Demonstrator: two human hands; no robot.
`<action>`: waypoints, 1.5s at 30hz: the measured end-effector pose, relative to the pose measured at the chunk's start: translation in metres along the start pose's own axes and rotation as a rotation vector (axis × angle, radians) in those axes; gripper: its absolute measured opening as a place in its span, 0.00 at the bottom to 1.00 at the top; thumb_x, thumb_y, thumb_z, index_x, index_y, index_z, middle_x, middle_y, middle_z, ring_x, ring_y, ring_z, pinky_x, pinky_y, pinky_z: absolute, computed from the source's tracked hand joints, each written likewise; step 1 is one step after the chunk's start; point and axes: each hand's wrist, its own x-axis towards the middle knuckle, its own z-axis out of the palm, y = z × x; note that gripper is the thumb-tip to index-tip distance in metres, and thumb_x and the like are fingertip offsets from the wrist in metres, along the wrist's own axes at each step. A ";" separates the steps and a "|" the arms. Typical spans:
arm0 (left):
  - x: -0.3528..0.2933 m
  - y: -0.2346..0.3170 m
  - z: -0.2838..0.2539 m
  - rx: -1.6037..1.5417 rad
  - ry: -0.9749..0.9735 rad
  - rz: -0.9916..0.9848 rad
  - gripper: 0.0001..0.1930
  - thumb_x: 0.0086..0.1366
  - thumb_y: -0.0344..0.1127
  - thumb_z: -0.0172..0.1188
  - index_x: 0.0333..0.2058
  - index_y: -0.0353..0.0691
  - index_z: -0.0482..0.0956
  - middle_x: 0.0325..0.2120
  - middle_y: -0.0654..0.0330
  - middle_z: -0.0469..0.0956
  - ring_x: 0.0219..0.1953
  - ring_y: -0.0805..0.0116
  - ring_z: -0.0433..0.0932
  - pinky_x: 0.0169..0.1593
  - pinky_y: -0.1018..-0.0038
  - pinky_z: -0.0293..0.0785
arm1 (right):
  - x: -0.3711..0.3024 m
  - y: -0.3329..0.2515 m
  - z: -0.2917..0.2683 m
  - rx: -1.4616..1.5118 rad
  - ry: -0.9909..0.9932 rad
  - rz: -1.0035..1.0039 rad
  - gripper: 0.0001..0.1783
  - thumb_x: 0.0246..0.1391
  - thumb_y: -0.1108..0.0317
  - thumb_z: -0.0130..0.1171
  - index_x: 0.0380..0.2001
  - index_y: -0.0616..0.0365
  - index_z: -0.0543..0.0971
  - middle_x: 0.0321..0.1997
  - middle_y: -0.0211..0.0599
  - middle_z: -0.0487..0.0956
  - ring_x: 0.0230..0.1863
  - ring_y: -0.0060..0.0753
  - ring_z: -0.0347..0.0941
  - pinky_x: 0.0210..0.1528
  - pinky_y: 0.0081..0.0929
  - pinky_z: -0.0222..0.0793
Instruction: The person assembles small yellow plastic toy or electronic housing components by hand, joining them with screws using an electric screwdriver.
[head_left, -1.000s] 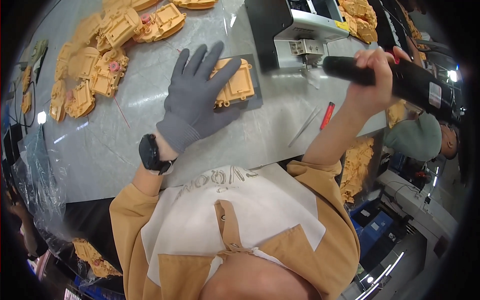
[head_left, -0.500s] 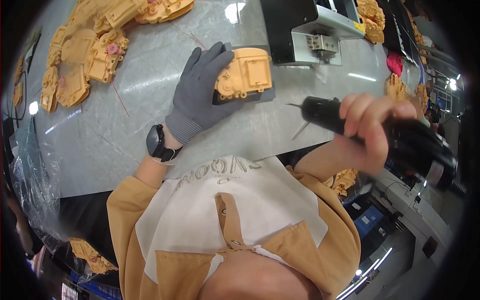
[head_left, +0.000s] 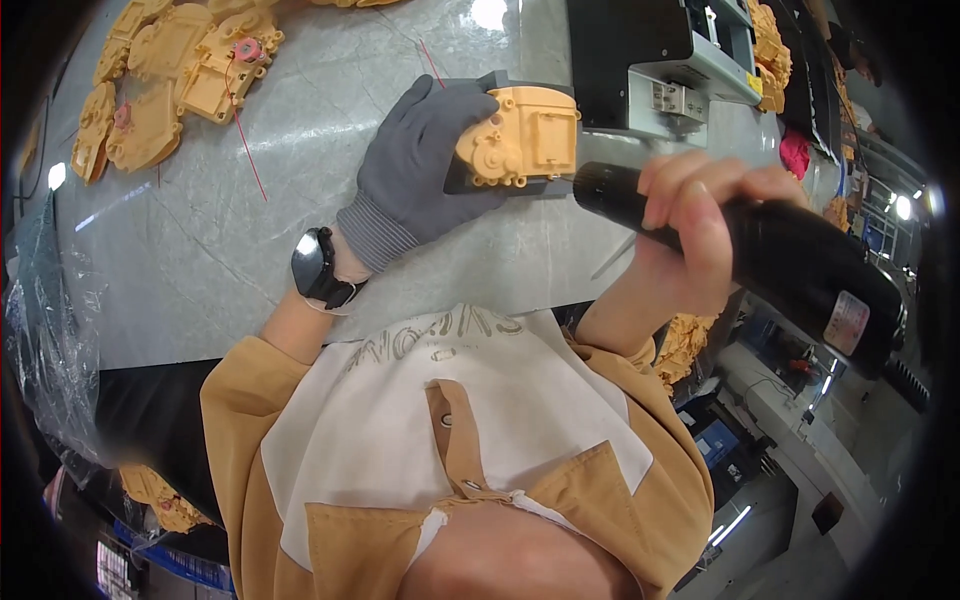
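Clearly, the yellow case (head_left: 545,110) lies between the two hands, on a dark block (head_left: 548,188) on the grey table (head_left: 220,270); its open, ribbed side looks upward, and its long axis goes roughly from left to right, across the front of the person. The left hand (head_left: 415,160), in a grey glove, is the nearer one, because it touches the case directly; it is half curled, with the forefinger on the left edge of the case and the thumb along the near side of the block, so it holds this left end. The right hand (head_left: 695,220) is bare and apart from the case, to the right and a little closer to the body; its fingers are closed around a black screwdriver (head_left: 800,260), thick and powered-looking. This screwdriver slants from the lower right toward the upper left, so that its nose points at the near right corner of the case; the nose is just beside this corner, but whether the thin bit touches, I cannot tell. Behind the corner stands a black machine (head_left: 620,70); at the far left lie other yellow cases (head_left: 150,120), and one has a red wire (head_left: 251,156) hanging out.
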 end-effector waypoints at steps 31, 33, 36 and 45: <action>0.007 0.004 -0.005 0.086 -0.001 -0.006 0.34 0.38 0.39 0.69 0.46 0.46 0.64 0.41 0.59 0.69 0.47 0.58 0.68 0.55 0.62 0.62 | 0.040 -0.008 -0.076 -0.213 0.283 -0.021 0.21 0.35 0.81 0.52 0.39 0.65 0.64 0.15 0.37 0.67 0.12 0.27 0.62 0.21 0.28 0.64; 0.005 0.002 -0.004 0.080 -0.005 -0.009 0.34 0.38 0.39 0.69 0.46 0.46 0.64 0.41 0.59 0.69 0.47 0.58 0.68 0.55 0.62 0.62 | 0.022 -0.023 -0.070 -0.084 0.165 -0.073 0.21 0.37 0.78 0.50 0.41 0.62 0.65 0.14 0.35 0.64 0.12 0.29 0.61 0.23 0.33 0.63; 0.004 0.004 -0.004 0.076 -0.006 -0.017 0.34 0.37 0.39 0.69 0.46 0.46 0.65 0.41 0.59 0.69 0.47 0.59 0.68 0.55 0.63 0.62 | 0.013 -0.031 -0.051 0.127 -0.038 -0.046 0.22 0.41 0.76 0.48 0.44 0.59 0.63 0.16 0.33 0.64 0.14 0.29 0.61 0.24 0.34 0.63; 0.000 -0.004 -0.003 0.050 0.015 -0.013 0.35 0.36 0.43 0.70 0.46 0.47 0.66 0.38 0.61 0.70 0.46 0.60 0.68 0.55 0.64 0.61 | 0.002 -0.002 0.012 0.214 -0.355 -0.014 0.23 0.40 0.77 0.47 0.45 0.58 0.62 0.17 0.34 0.64 0.15 0.29 0.60 0.23 0.33 0.60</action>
